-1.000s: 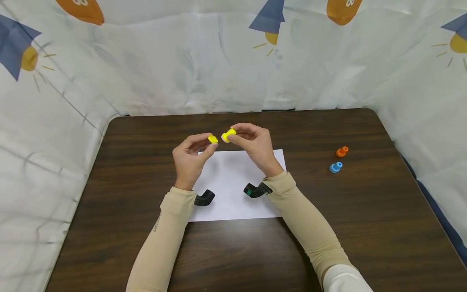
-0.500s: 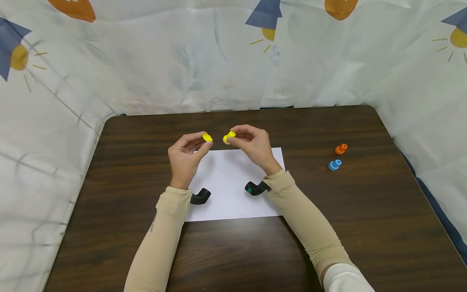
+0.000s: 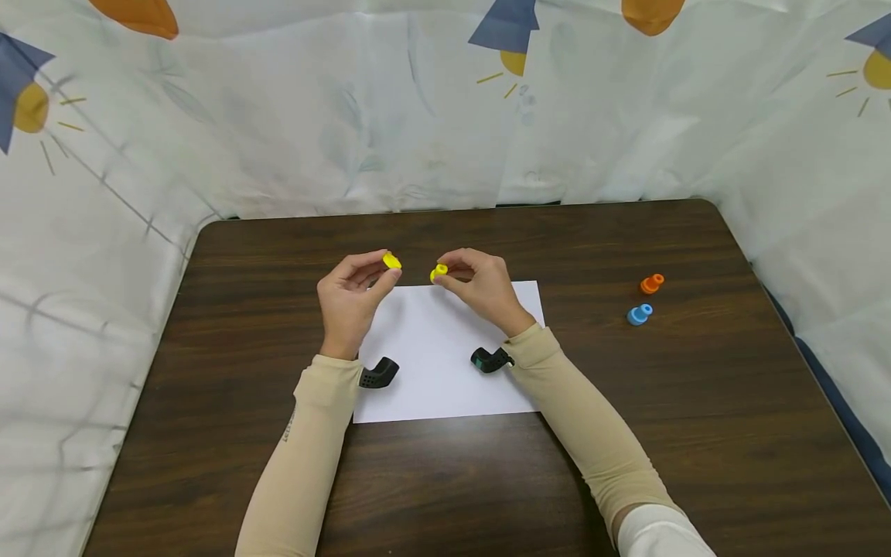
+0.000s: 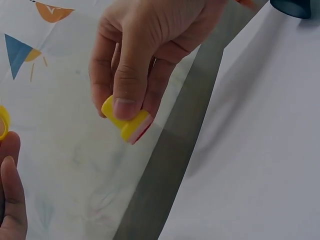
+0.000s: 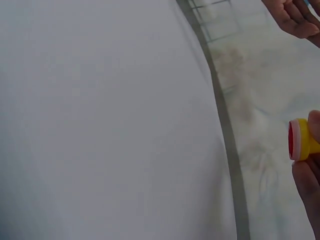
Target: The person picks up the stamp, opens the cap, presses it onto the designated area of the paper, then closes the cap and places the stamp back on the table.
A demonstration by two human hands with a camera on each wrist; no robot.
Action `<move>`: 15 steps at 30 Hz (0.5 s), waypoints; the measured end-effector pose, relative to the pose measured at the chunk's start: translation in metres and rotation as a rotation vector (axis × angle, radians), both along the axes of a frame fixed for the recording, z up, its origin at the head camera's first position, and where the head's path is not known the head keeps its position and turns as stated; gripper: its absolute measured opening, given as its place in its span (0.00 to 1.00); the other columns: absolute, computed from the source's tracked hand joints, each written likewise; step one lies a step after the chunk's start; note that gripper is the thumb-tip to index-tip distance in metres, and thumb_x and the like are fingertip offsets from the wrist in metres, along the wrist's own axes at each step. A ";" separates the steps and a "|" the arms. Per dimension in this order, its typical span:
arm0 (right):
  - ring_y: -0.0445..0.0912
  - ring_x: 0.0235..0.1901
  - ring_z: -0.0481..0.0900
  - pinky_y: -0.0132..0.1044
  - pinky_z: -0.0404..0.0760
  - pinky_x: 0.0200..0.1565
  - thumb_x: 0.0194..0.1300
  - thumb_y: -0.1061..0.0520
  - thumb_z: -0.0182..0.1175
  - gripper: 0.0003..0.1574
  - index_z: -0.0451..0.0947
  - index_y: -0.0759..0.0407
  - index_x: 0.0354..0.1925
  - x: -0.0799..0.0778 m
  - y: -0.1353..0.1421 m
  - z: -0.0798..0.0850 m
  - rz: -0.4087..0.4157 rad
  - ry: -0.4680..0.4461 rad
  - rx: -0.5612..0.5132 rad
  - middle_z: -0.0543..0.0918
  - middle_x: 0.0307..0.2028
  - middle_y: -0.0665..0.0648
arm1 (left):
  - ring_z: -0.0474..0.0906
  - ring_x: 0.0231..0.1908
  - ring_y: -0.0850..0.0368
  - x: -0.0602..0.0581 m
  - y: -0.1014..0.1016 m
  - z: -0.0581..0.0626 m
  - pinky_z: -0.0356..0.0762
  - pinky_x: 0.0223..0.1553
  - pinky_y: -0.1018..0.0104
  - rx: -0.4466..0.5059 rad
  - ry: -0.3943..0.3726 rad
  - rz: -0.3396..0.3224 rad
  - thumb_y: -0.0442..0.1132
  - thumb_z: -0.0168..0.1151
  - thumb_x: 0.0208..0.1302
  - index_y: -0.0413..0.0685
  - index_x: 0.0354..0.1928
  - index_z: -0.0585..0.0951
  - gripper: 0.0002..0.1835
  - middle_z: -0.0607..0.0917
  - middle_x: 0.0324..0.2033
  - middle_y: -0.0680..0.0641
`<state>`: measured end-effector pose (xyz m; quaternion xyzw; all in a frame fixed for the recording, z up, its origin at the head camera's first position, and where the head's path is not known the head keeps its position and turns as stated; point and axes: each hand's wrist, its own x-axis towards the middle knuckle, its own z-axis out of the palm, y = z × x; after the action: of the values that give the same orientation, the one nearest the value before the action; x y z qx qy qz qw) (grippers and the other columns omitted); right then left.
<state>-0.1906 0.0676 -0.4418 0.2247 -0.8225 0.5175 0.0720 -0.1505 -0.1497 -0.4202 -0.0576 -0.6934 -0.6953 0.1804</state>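
My right hand (image 3: 489,292) pinches a small yellow toy stamp (image 3: 440,271) by its handle, above the far edge of the white paper (image 3: 445,379). Its pink rim and red stamping face (image 5: 291,140) show in the right wrist view. Between thumb and fingers, my left hand (image 3: 350,302) holds the stamp's yellow cap (image 3: 393,261), off to the left and apart from the stamp. In the left wrist view the stamp (image 4: 121,118) points its red face down and to the right, while the cap (image 4: 4,122) shows only at the left edge.
Two more small stamps, one orange (image 3: 652,284) and one blue (image 3: 640,314), stand on the dark wooden table (image 3: 696,433) to the right of the paper. A white printed curtain (image 3: 292,116) hangs behind the table's far edge and along its sides.
The left hand has moved a little left with the cap, widening the gap. The right hand has lowered slightly and turned the stamp, so its handle end now faces the head camera more.
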 end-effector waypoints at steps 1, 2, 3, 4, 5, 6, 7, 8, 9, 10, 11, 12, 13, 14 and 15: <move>0.50 0.41 0.92 0.29 0.89 0.47 0.57 0.65 0.76 0.18 0.85 0.64 0.46 0.000 0.000 -0.001 0.000 0.009 0.022 0.90 0.43 0.61 | 0.89 0.44 0.63 0.000 0.000 0.000 0.87 0.53 0.73 0.001 -0.005 0.000 0.26 0.75 0.57 0.30 0.50 0.85 0.18 0.90 0.43 0.61; 0.50 0.41 0.92 0.29 0.89 0.47 0.57 0.65 0.77 0.18 0.86 0.64 0.46 0.000 -0.001 -0.002 0.001 0.016 0.041 0.90 0.43 0.61 | 0.89 0.44 0.63 0.000 0.000 0.000 0.87 0.53 0.73 0.001 -0.011 0.000 0.26 0.75 0.57 0.30 0.50 0.85 0.18 0.90 0.43 0.61; 0.50 0.41 0.92 0.29 0.89 0.47 0.57 0.64 0.77 0.18 0.86 0.63 0.46 0.000 -0.001 -0.002 0.001 0.022 0.055 0.90 0.43 0.61 | 0.89 0.44 0.63 0.000 -0.001 -0.001 0.87 0.53 0.72 0.001 -0.016 0.000 0.26 0.75 0.57 0.30 0.50 0.85 0.18 0.90 0.43 0.61; 0.49 0.41 0.92 0.29 0.89 0.47 0.57 0.64 0.77 0.18 0.86 0.63 0.46 0.000 -0.001 -0.003 -0.001 0.026 0.068 0.90 0.43 0.60 | 0.88 0.44 0.63 0.000 -0.001 -0.001 0.87 0.53 0.72 0.001 -0.020 0.001 0.26 0.75 0.57 0.30 0.50 0.85 0.18 0.90 0.43 0.61; 0.49 0.41 0.92 0.30 0.89 0.47 0.57 0.64 0.77 0.18 0.86 0.63 0.46 0.000 -0.001 -0.003 -0.003 0.026 0.075 0.90 0.43 0.60 | 0.88 0.44 0.63 0.000 -0.001 -0.001 0.87 0.53 0.72 0.001 -0.024 0.000 0.27 0.75 0.57 0.31 0.50 0.85 0.18 0.90 0.43 0.61; 0.50 0.41 0.92 0.30 0.90 0.47 0.57 0.64 0.77 0.18 0.86 0.63 0.46 -0.001 -0.001 -0.003 -0.006 0.023 0.079 0.90 0.42 0.61 | 0.88 0.44 0.63 0.000 -0.001 -0.002 0.87 0.53 0.72 0.003 -0.026 0.000 0.27 0.75 0.57 0.31 0.50 0.85 0.18 0.89 0.43 0.61; 0.50 0.41 0.92 0.31 0.90 0.47 0.57 0.64 0.77 0.18 0.86 0.63 0.46 -0.001 0.000 -0.004 -0.010 0.018 0.085 0.90 0.42 0.60 | 0.88 0.44 0.63 0.000 -0.001 -0.002 0.87 0.53 0.72 0.002 -0.029 -0.001 0.27 0.75 0.57 0.31 0.51 0.85 0.18 0.89 0.43 0.61; 0.49 0.41 0.92 0.31 0.90 0.47 0.57 0.64 0.77 0.18 0.86 0.63 0.46 -0.001 0.000 -0.004 -0.016 0.012 0.093 0.90 0.42 0.60 | 0.88 0.44 0.63 0.000 -0.001 -0.002 0.87 0.53 0.72 0.002 -0.031 -0.001 0.27 0.75 0.58 0.31 0.51 0.85 0.18 0.89 0.43 0.60; 0.49 0.41 0.92 0.31 0.90 0.47 0.57 0.63 0.77 0.17 0.86 0.63 0.46 -0.001 0.000 -0.004 -0.021 0.002 0.101 0.90 0.43 0.60 | 0.88 0.44 0.63 0.000 -0.001 -0.003 0.87 0.53 0.72 0.003 -0.032 -0.002 0.27 0.75 0.58 0.31 0.51 0.85 0.18 0.90 0.43 0.60; 0.49 0.41 0.92 0.31 0.90 0.47 0.57 0.63 0.77 0.17 0.86 0.62 0.45 -0.002 0.001 -0.005 -0.025 -0.009 0.111 0.90 0.43 0.60 | 0.88 0.44 0.63 -0.001 -0.001 -0.003 0.87 0.53 0.72 0.004 -0.035 -0.004 0.27 0.75 0.58 0.31 0.51 0.85 0.18 0.90 0.43 0.60; 0.49 0.41 0.92 0.32 0.90 0.47 0.58 0.62 0.77 0.17 0.86 0.62 0.45 -0.002 0.001 -0.005 -0.029 -0.023 0.120 0.90 0.43 0.60 | 0.88 0.44 0.63 -0.001 -0.001 -0.004 0.87 0.53 0.72 0.005 -0.038 -0.005 0.27 0.75 0.58 0.31 0.51 0.85 0.18 0.89 0.43 0.60; 0.49 0.41 0.92 0.32 0.90 0.47 0.58 0.62 0.77 0.16 0.86 0.62 0.45 -0.002 0.002 -0.005 -0.031 -0.036 0.129 0.90 0.43 0.60 | 0.88 0.44 0.63 -0.002 -0.002 -0.004 0.87 0.53 0.73 0.006 -0.041 -0.006 0.27 0.76 0.58 0.31 0.51 0.85 0.19 0.89 0.43 0.60; 0.48 0.41 0.92 0.32 0.90 0.47 0.58 0.61 0.77 0.16 0.86 0.61 0.45 -0.003 0.002 -0.005 -0.033 -0.048 0.138 0.91 0.43 0.59 | 0.88 0.44 0.63 -0.002 -0.002 -0.005 0.87 0.53 0.73 0.008 -0.045 -0.006 0.27 0.76 0.58 0.32 0.51 0.85 0.19 0.89 0.43 0.60; 0.48 0.41 0.92 0.32 0.90 0.47 0.58 0.61 0.77 0.16 0.86 0.61 0.45 -0.003 0.002 -0.006 -0.033 -0.060 0.143 0.91 0.44 0.59 | 0.88 0.43 0.63 -0.002 -0.002 -0.006 0.87 0.52 0.73 0.012 -0.049 -0.007 0.27 0.76 0.57 0.31 0.51 0.85 0.19 0.89 0.43 0.60; 0.48 0.41 0.92 0.33 0.90 0.47 0.58 0.61 0.77 0.16 0.86 0.61 0.45 -0.003 0.003 -0.006 -0.033 -0.073 0.145 0.91 0.44 0.59 | 0.88 0.43 0.62 -0.003 -0.002 -0.006 0.87 0.52 0.73 0.017 -0.054 -0.009 0.27 0.75 0.57 0.31 0.51 0.85 0.19 0.89 0.43 0.60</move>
<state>-0.1938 0.0705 -0.4475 0.1969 -0.8634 0.4632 0.0338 -0.1534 -0.1521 -0.4267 -0.0404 -0.6917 -0.7033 0.1591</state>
